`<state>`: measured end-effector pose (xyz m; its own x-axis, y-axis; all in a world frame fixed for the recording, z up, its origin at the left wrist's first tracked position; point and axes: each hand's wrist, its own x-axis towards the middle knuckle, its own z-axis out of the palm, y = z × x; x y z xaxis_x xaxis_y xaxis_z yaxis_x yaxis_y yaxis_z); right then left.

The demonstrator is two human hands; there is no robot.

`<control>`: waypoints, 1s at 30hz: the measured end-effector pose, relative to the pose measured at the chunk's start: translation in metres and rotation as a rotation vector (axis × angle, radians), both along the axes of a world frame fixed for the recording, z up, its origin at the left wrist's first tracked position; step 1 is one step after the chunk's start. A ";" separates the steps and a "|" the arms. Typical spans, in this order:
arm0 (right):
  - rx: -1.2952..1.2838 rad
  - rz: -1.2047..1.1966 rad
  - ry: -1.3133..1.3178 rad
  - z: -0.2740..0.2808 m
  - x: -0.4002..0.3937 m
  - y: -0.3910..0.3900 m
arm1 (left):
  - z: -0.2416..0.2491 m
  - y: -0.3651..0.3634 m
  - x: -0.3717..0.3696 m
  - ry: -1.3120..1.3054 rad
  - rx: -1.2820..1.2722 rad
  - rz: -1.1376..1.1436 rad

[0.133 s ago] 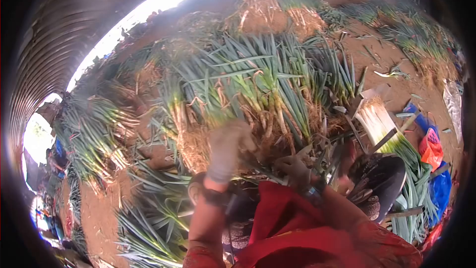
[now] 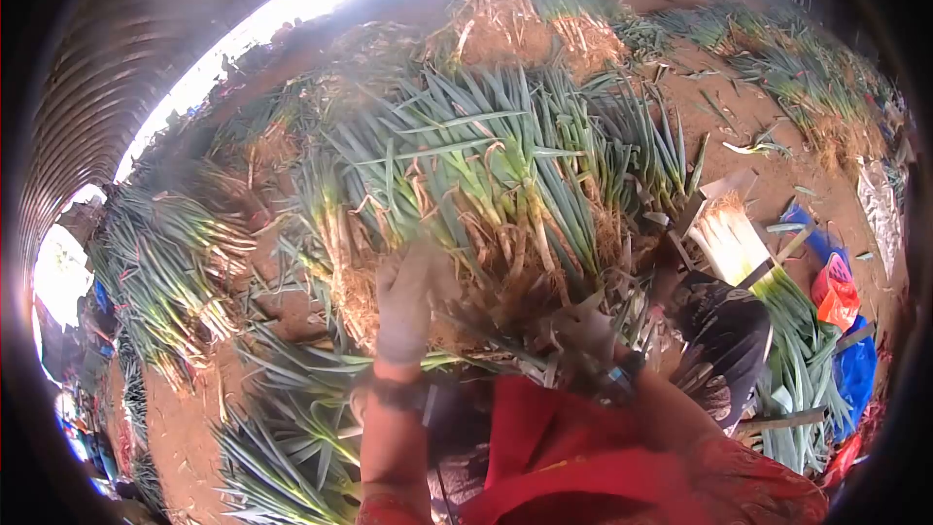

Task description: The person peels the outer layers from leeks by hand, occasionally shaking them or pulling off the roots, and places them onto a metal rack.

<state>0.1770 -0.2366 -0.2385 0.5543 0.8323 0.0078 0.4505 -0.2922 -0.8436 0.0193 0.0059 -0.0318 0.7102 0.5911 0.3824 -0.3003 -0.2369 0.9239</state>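
Note:
My left hand, in a pale work glove, reaches forward to the root ends of a big heap of leeks. It is smeared by motion, but its fingers look stretched out and apart, with nothing visible in them. My right hand, gloved too, is low by my lap, next to the tangled roots. Blur and shadow hide its fingers and anything in them. Green leek leaves lie between my hands and my red apron.
To my right lies a bundle of clean white-ended leeks across a wooden frame. Beyond it are blue plastic and a red bag. More leeks lie at left and lower left.
My left hand has moved forward and left, away from my right hand, and its fingers have spread. My right hand has shifted slightly. The view has turned a little.

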 end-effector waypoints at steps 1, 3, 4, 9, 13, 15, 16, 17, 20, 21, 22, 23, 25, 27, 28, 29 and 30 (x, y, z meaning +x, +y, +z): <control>-0.009 -0.092 -0.009 -0.011 0.013 0.009 | -0.012 0.008 0.001 0.046 -0.066 0.037; -0.117 -0.247 0.075 0.034 0.043 0.043 | -0.038 0.023 0.002 0.130 -0.207 0.111; -0.191 -0.318 0.121 0.052 0.058 0.054 | -0.051 0.029 -0.004 0.218 -0.300 0.116; -0.110 -0.403 -0.151 -0.001 0.141 0.150 | -0.062 0.043 -0.019 0.384 -0.344 0.130; 0.683 0.351 -0.016 -0.203 0.291 0.219 | -0.092 0.047 -0.018 0.359 -0.253 0.138; 0.182 -0.227 0.020 -0.089 0.222 0.216 | -0.076 0.036 -0.012 0.361 -0.393 0.119; 0.123 -0.359 0.166 -0.040 0.185 0.208 | -0.075 0.037 -0.010 0.389 -0.428 0.105; 0.158 -0.413 0.304 -0.009 0.156 0.198 | -0.075 0.039 -0.008 0.415 -0.462 0.080; 0.496 -0.435 0.568 0.038 0.068 0.147 | -0.075 0.032 -0.001 0.370 -0.592 0.006; 0.477 -0.455 0.452 0.041 0.047 0.132 | -0.081 0.029 0.003 0.347 -0.555 -0.027; 0.456 -0.479 0.335 0.045 0.028 0.118 | -0.091 0.026 0.008 0.327 -0.519 -0.064; 0.484 -0.384 0.256 0.062 0.006 0.102 | -0.102 0.023 0.012 0.305 -0.480 -0.101; 0.573 -0.261 0.403 0.055 -0.026 0.076 | -0.114 0.013 0.022 0.240 -0.336 -0.133; 0.514 -0.194 0.497 0.028 -0.052 0.051 | -0.110 0.003 0.029 0.209 -0.213 -0.163; 0.391 -0.163 0.370 0.022 -0.059 0.043 | -0.110 -0.002 0.031 0.182 -0.350 -0.202; 0.274 -0.130 0.238 0.025 -0.068 0.037 | -0.111 -0.007 0.031 0.154 -0.487 -0.241; 0.214 -0.085 0.125 0.030 -0.073 0.032 | -0.111 -0.012 0.029 0.127 -0.625 -0.280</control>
